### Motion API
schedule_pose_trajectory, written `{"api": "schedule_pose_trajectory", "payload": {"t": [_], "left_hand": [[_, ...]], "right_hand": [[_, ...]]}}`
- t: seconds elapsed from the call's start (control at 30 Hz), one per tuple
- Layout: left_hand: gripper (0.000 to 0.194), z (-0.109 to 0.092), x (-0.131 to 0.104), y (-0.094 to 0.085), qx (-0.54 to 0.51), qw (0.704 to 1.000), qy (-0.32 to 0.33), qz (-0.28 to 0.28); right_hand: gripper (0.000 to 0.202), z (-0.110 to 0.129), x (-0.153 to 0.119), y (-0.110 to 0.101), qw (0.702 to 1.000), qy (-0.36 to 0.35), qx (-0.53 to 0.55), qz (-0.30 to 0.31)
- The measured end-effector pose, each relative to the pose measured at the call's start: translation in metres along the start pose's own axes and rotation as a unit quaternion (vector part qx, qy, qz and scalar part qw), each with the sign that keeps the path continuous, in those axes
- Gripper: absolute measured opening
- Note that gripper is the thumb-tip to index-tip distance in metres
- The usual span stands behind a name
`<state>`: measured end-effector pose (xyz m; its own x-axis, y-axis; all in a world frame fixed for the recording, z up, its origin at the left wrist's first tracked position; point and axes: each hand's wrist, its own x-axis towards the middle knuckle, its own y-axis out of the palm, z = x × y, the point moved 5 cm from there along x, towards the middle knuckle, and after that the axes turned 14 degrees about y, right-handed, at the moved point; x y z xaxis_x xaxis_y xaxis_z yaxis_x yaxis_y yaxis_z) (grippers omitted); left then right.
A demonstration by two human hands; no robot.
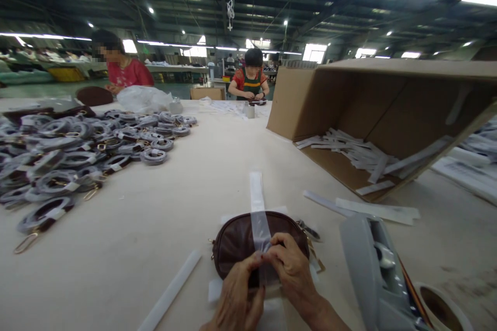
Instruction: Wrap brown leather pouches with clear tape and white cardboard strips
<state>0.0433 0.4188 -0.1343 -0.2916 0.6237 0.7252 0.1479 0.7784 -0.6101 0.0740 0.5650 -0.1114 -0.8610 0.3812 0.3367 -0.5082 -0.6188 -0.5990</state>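
Note:
A dark brown leather bag [236, 240] with rounded ends lies on the table in front of me. Across its middle runs a white translucent strip [257, 201], whose far end sticks out past the bag. My left hand [241, 289] is closed at the near part of the strip, thumb and fingers pinched. Beside it my right hand [289, 269] pinches the same strip, its fingertips almost touching the left thumb. White paper shows beneath the bag. Gold-coloured metal fittings sit at the bag's two ends.
Coiled, wrapped straps [77, 158] are heaped at left. A tipped cardboard box [295, 98] holding white strips [349, 150] stands at right. Near my right arm are a grey tape dispenser [368, 274] and a tape roll [442, 307]. A loose strip [171, 289] lies left. Two people work beyond.

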Motion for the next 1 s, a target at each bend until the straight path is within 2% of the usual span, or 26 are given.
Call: {"api": "schedule_pose_trajectory", "payload": {"t": [0.1,0.2,0.3,0.37,0.43,0.6,0.7,0.87,1.0], "left_hand": [[0.04,0.0,-0.001,0.0,0.009,1.0,-0.021,-0.016],[0.039,0.001,0.004,-0.003,0.026,0.999,-0.016,-0.025],[0.031,-0.004,0.012,-0.004,0.063,0.995,0.068,-0.028],[0.028,-0.009,0.015,0.0,0.111,0.984,0.141,-0.005],[0.028,-0.011,0.015,0.005,0.157,0.97,0.183,0.016],[0.028,-0.007,0.008,0.013,0.163,0.97,0.181,-0.015],[0.031,-0.006,0.007,0.015,0.152,0.971,0.183,0.0],[0.029,-0.011,0.016,0.009,0.166,0.967,0.191,0.042],[0.027,-0.016,0.021,0.004,0.185,0.962,0.195,0.044]], "right_hand": [[0.03,-0.004,0.001,0.005,0.999,0.045,-0.022,-0.001],[0.029,-0.003,0.003,0.005,0.998,0.056,-0.035,-0.016],[0.024,-0.002,0.005,0.005,0.997,0.05,-0.038,-0.035],[0.019,-0.003,0.006,0.006,0.997,0.051,-0.041,-0.044],[0.015,-0.006,0.006,0.008,0.996,0.06,-0.049,-0.047],[0.022,-0.006,0.011,0.01,0.99,0.106,-0.069,-0.056],[0.027,-0.001,0.015,0.006,0.985,0.126,-0.092,-0.077],[0.032,0.002,0.02,0.002,0.974,0.163,-0.122,-0.099],[0.031,-0.002,0.025,0.002,0.972,0.158,-0.119,-0.124]]}}
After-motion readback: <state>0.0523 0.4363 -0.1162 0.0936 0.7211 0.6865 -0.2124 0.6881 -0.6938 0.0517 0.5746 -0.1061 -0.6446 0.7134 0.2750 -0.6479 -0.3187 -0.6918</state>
